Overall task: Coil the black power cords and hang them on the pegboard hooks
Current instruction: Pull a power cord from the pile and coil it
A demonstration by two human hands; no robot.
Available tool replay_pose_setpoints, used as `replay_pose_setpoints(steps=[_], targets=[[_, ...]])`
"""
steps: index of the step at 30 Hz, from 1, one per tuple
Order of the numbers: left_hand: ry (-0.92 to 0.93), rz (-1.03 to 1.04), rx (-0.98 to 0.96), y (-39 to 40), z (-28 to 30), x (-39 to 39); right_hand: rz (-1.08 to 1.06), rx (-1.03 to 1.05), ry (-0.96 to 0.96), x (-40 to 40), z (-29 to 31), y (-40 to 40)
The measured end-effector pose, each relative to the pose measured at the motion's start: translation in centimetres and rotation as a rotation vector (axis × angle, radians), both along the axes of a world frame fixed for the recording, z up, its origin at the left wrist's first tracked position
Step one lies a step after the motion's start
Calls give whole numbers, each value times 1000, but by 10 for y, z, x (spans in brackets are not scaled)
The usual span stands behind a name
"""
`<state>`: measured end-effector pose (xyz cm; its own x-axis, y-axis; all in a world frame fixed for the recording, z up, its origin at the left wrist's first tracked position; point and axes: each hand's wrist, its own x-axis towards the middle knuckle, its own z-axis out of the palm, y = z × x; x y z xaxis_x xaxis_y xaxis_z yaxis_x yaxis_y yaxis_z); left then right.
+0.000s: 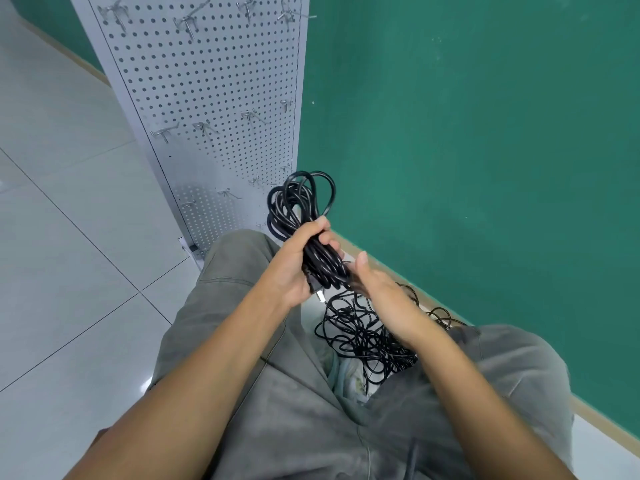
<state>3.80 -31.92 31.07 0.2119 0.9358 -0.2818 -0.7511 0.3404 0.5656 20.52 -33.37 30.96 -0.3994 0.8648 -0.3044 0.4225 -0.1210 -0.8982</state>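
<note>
My left hand grips a coiled black power cord around its middle, loops sticking up past the thumb and a plug end poking out below the palm. My right hand is against the lower end of the same coil, thumb raised; its fingers are hidden behind the bundle. A tangled pile of black cords lies on the floor between my knees. The white pegboard stands ahead on the left, with several bare metal hooks on it.
A green wall with a beige skirting runs behind the pegboard and along the right. Pale floor tiles spread to the left. My knees in grey trousers fill the lower view.
</note>
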Motion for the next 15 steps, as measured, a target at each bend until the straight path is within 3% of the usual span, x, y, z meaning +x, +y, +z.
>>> replay_pose_setpoints(steps=[9,15], targets=[[6,250,-110,7,7,-13,163,234,-390,15,-40,3],[51,429,-225,20,-8,-22,85,222,-346,23,-37,3]])
